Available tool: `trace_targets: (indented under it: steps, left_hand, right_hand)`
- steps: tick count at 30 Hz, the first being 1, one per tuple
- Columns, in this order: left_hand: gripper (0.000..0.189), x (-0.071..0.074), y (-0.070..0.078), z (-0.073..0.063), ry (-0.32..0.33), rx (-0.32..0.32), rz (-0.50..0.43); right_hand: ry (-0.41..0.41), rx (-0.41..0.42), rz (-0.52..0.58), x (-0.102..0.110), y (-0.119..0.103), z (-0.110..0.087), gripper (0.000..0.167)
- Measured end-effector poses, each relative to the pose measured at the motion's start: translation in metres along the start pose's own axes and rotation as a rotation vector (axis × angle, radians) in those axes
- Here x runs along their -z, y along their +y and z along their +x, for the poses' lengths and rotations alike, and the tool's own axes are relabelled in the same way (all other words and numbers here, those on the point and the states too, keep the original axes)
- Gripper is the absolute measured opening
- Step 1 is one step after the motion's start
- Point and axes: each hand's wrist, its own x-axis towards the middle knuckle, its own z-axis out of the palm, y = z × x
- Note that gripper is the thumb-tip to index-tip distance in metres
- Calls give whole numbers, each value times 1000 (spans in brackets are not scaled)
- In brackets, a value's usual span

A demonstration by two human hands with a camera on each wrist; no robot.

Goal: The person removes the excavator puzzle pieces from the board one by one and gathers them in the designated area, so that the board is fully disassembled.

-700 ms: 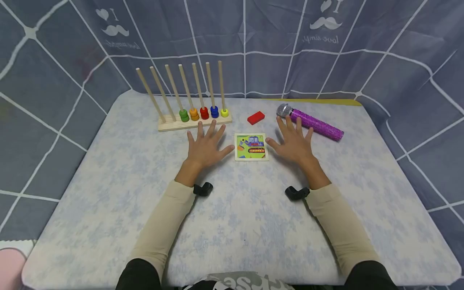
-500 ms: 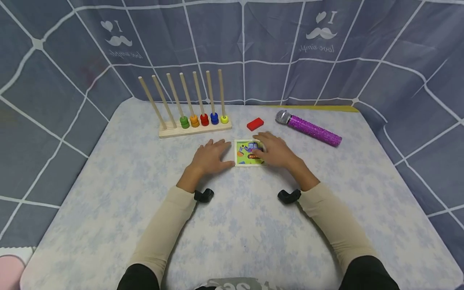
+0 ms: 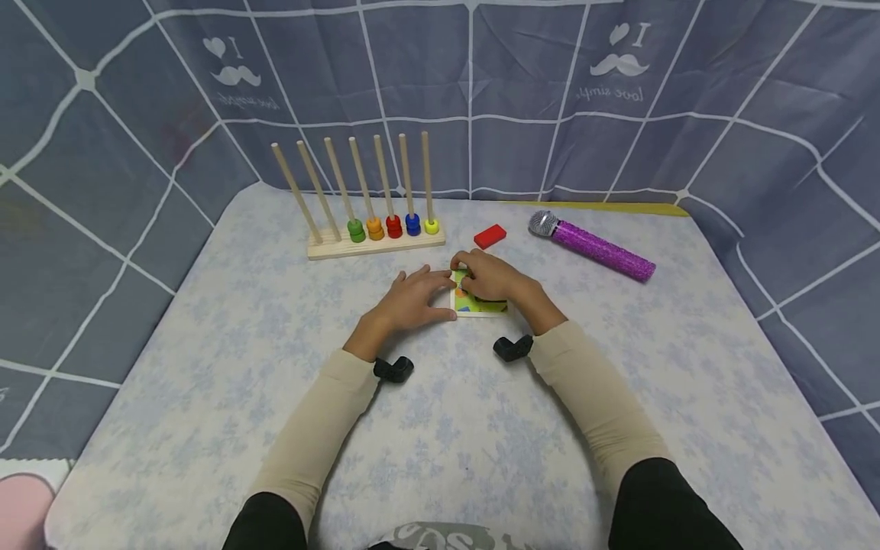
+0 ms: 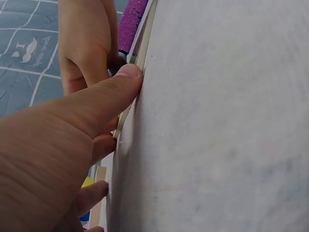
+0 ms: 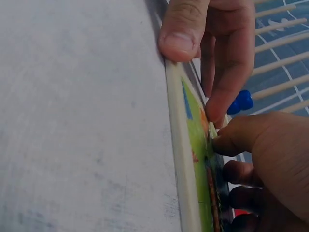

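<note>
A small wooden jigsaw puzzle (image 3: 464, 305) with a pale frame and a green vehicle picture lies mid-table. My left hand (image 3: 411, 301) holds its left side; in the right wrist view the thumb (image 5: 178, 41) presses the near corner while the index fingertip touches the left edge. Over the picture bends my right hand (image 3: 496, 276), with curled fingers at the far left corner and the thumb on the picture. It covers much of the puzzle's upper right. I cannot tell whether a single piece sits between its thumb and fingers.
Behind the left hand stands a wooden peg rack (image 3: 374, 246) with tall rods and coloured beads. A red block (image 3: 490, 236) lies just beyond the puzzle. To the right is a purple glitter microphone (image 3: 601, 250). Patterned grey-blue cloth (image 3: 516, 92) hangs behind the table.
The right hand has come left from beside the microphone onto the puzzle, its spread fingers now curled. The left hand has drawn in its fingers and closed up to the puzzle's left edge.
</note>
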Motion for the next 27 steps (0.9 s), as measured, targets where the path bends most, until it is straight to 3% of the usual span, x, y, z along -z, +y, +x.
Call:
trace_targets:
  steps: [9, 15, 27]
  left_hand:
    - [54, -4, -2, 1, 39, -21, 9]
    - [53, -3, -2, 0, 39, -23, 31]
    - [55, -4, -4, -2, 19, -27, 29]
  right_hand:
    - [24, -33, -12, -3, 1, 2, 22]
    - [18, -57, -95, -3, -6, 6, 16]
    - [-7, -85, -146, -5, -10, 10, 16]
